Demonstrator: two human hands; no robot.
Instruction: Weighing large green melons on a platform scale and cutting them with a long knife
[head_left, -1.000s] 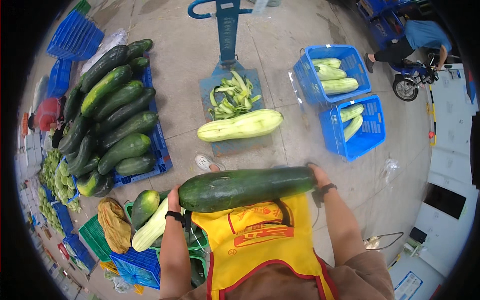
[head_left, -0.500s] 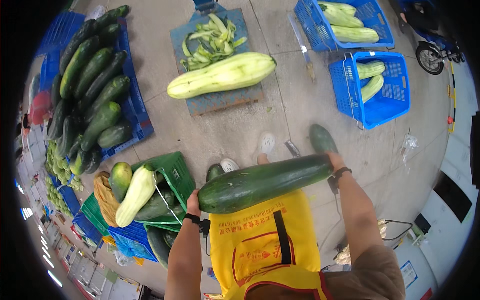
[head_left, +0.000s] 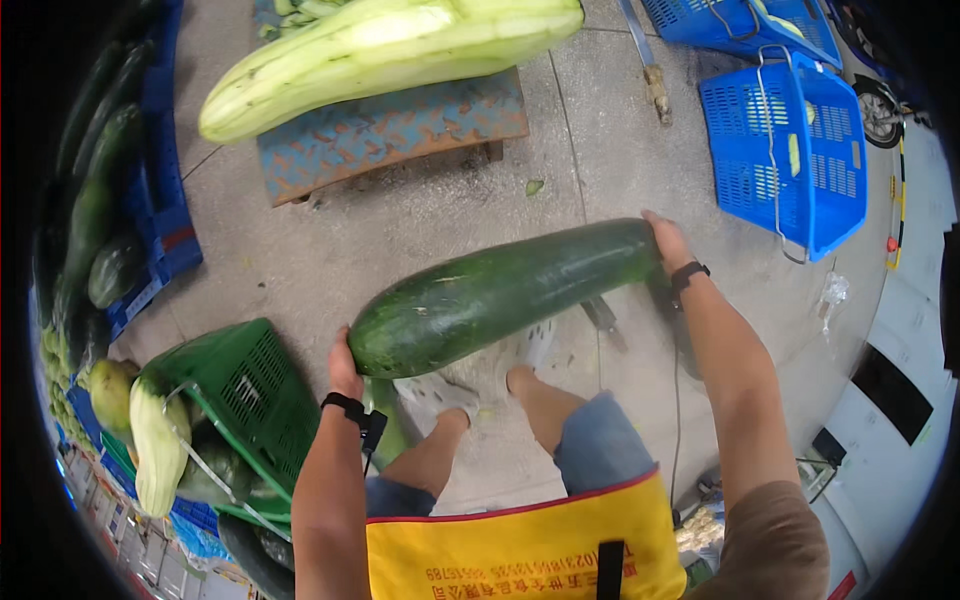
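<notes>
A long dark green winter melon (head_left: 510, 290) lies sideways between my hands, lifted over the floor in front of my legs. My left hand (head_left: 344, 365) cups its thick left end, fingers partly hidden behind it. At the narrower right end, my right hand (head_left: 668, 243) is closed around the tip. Farther forward, a large peeled, pale green winter melon (head_left: 390, 60) rests across a worn blue metal platform (head_left: 390, 140). Some peel strips (head_left: 300, 12) lie behind it, cut off by the upper edge of the view.
Blue baskets (head_left: 835, 190) stand at the far right, near a long wooden-handled blade (head_left: 652, 85). Dark melons (head_left: 115, 265) fill blue crates at left. A green crate (head_left: 255, 390) holds more melons, one peeled. A blurred tool (head_left: 603, 320) lies near my feet.
My hands have carried the dark winter melon forward, away from my yellow apron. The view has tilted closer, so the platform and peeled melon appear larger and higher.
</notes>
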